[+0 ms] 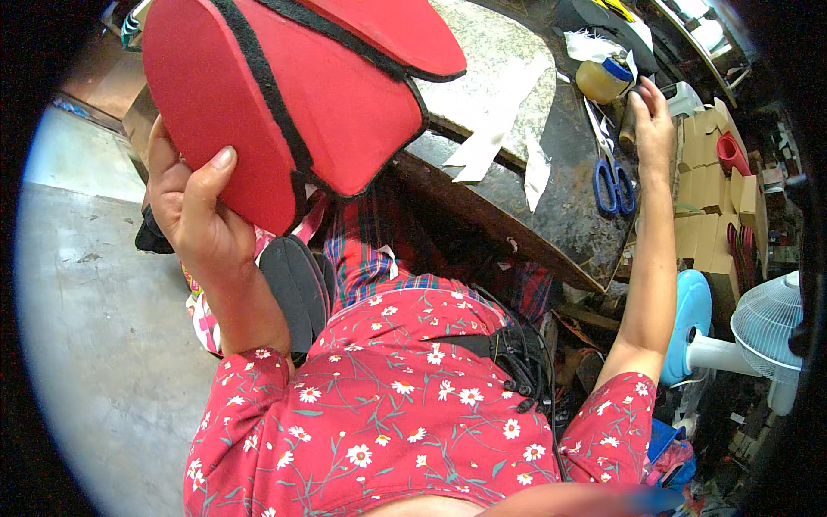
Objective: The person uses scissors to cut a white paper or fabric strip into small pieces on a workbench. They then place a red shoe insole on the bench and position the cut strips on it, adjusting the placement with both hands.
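Observation:
My left hand (pixel 202 194) grips a red slipper (pixel 362 129) with black edging, raised at the upper left. The thumb lies on its flat red sole, and the other fingers are mostly hidden behind. Over at the right of the dark worktable (pixel 577 215), my right hand (pixel 652 121) reaches out with its fingers apart, beside a yellowish jar (pixel 600 82) with a blue lid. No object shows in that hand. Blue-handled scissors (pixel 613 185) lie below the jar. White scraps (pixel 536 171) are scattered over the tabletop.
Dark grey soles (pixel 293 289) are stacked beside my left arm. Cardboard boxes (pixel 706 215) and a rolled red sheet (pixel 732 153) stand beyond my right forearm. A white and blue fan (pixel 771 323) is at the right. Grey floor (pixel 103 302) spreads on the left.

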Action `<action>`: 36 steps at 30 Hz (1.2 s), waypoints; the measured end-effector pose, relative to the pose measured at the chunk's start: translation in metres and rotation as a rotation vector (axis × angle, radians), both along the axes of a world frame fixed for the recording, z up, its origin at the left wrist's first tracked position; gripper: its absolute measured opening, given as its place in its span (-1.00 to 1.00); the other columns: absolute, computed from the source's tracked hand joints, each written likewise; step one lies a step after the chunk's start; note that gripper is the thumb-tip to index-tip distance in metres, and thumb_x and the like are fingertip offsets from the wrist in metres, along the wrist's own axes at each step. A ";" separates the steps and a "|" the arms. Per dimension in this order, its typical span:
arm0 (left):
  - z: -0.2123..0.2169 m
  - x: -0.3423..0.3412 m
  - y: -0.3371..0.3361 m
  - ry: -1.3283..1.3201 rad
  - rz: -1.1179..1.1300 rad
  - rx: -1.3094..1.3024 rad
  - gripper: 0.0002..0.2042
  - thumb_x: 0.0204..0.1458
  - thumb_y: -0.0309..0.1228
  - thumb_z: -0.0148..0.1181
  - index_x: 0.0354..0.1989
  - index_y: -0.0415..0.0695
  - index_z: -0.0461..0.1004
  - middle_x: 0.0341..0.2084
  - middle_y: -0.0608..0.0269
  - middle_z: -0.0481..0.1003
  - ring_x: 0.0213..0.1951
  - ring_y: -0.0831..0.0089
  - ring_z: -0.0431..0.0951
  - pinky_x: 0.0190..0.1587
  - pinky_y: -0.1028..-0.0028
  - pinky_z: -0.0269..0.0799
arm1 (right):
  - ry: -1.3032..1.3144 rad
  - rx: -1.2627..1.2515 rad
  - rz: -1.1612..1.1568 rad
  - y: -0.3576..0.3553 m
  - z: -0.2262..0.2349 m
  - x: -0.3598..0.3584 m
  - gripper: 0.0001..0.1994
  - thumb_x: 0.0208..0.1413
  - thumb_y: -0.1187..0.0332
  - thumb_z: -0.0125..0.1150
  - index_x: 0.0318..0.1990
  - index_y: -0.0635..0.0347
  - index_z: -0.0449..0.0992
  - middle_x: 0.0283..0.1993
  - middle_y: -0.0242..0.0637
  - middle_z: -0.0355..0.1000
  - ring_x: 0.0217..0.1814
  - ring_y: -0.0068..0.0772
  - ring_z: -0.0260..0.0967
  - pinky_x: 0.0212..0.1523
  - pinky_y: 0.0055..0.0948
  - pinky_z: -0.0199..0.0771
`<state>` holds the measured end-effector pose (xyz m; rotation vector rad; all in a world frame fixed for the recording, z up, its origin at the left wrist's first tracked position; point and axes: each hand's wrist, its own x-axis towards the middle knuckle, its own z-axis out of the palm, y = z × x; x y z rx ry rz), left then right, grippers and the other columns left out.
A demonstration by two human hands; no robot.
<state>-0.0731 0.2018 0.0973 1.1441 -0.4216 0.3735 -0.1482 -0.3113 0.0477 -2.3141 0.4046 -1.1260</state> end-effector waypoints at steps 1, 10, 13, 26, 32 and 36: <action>0.000 0.001 -0.001 0.009 -0.002 -0.008 -0.42 -0.12 -0.61 0.12 0.18 -0.42 0.26 0.02 -0.06 0.47 0.05 0.23 0.51 0.20 0.32 0.30 | 0.079 0.088 0.127 0.022 0.007 0.005 -0.61 0.20 0.22 0.20 0.11 0.21 0.48 -0.01 -0.17 0.51 0.01 -0.38 0.44 0.08 -0.39 0.40; -0.004 -0.021 -0.014 0.001 -0.047 0.080 -0.41 -0.11 -0.63 0.13 0.21 -0.41 0.23 0.07 -0.04 0.44 0.08 0.26 0.49 0.21 0.34 0.29 | 0.641 -0.417 -0.018 0.159 0.015 0.044 -0.59 0.18 -0.08 0.09 -0.13 0.08 0.54 -0.20 -0.10 0.53 -0.06 -0.04 0.47 -0.05 -0.13 0.45; -0.004 -0.020 -0.014 0.017 -0.100 0.083 -0.41 -0.10 -0.63 0.14 0.21 -0.40 0.23 0.08 -0.02 0.43 0.09 0.27 0.48 0.22 0.34 0.28 | 0.473 -0.563 0.001 0.164 0.005 0.042 -0.55 0.04 -0.10 0.22 -0.06 0.00 0.52 -0.13 -0.15 0.47 -0.01 -0.07 0.44 -0.01 -0.13 0.44; -0.010 -0.007 -0.048 0.152 -0.460 0.010 -0.43 -0.07 -0.65 0.08 0.22 -0.38 0.22 0.08 0.00 0.43 0.10 0.30 0.48 0.20 0.34 0.33 | 0.466 0.004 -0.037 0.088 -0.007 0.032 -0.54 0.00 0.32 0.30 0.11 0.05 0.46 -0.47 -0.35 0.40 -0.42 -0.47 0.37 -0.29 -0.39 0.40; -0.030 0.025 -0.081 0.300 -0.753 0.088 -0.42 -0.11 -0.65 0.10 0.21 -0.35 0.27 0.06 0.09 0.45 0.06 0.40 0.49 0.16 0.44 0.35 | 0.299 0.051 -0.066 0.069 -0.007 0.028 -0.63 0.09 0.31 0.22 0.09 -0.04 0.49 -0.44 -0.27 0.47 -0.36 -0.34 0.47 -0.26 -0.31 0.46; -0.051 0.058 -0.118 0.211 -0.715 0.697 -0.43 -0.09 -0.62 0.07 0.22 -0.37 0.27 0.07 0.08 0.44 0.10 0.36 0.45 0.21 0.46 0.27 | 0.132 0.163 0.044 0.060 -0.001 0.026 -0.53 0.07 0.64 0.15 0.19 0.20 0.40 -0.29 -0.43 0.43 -0.29 -0.66 0.33 -0.20 -0.62 0.36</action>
